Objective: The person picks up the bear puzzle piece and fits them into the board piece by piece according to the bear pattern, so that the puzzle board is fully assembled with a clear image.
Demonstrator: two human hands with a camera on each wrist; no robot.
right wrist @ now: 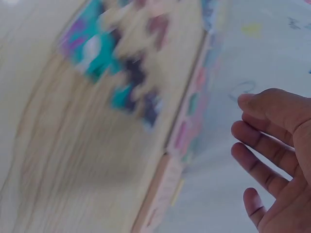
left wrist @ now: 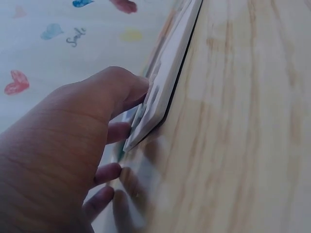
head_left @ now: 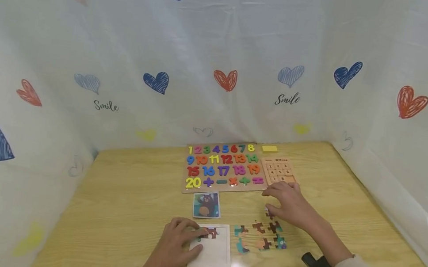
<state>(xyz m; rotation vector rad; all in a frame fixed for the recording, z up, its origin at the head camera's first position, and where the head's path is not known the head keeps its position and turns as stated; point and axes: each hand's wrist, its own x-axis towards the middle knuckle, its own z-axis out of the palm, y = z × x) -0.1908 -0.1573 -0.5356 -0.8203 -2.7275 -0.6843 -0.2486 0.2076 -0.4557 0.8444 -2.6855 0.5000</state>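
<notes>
My left hand (head_left: 176,247) rests at the left side of a white square puzzle tray (head_left: 208,257). Its index finger touches the brown puzzle pieces (head_left: 210,233) along the tray's upper part, while the thumb lies over the tray's left side. In the left wrist view the thumb (left wrist: 131,90) meets the tray top and the other fingers spread beside the edge. Above the table, my right hand (head_left: 289,203) has loosely bent fingers with nothing between them. Just below its thumb lies a dark puzzle piece (head_left: 269,213). Other loose pieces (right wrist: 92,51) lie between tray and hand.
Beyond the tray lies a bear picture card (head_left: 207,205). Behind it is a board of colourful numbers (head_left: 223,170), with a wooden number puzzle (head_left: 278,169) and a yellow block (head_left: 269,149) at its right. A heart-printed curtain (head_left: 184,116) borders the table.
</notes>
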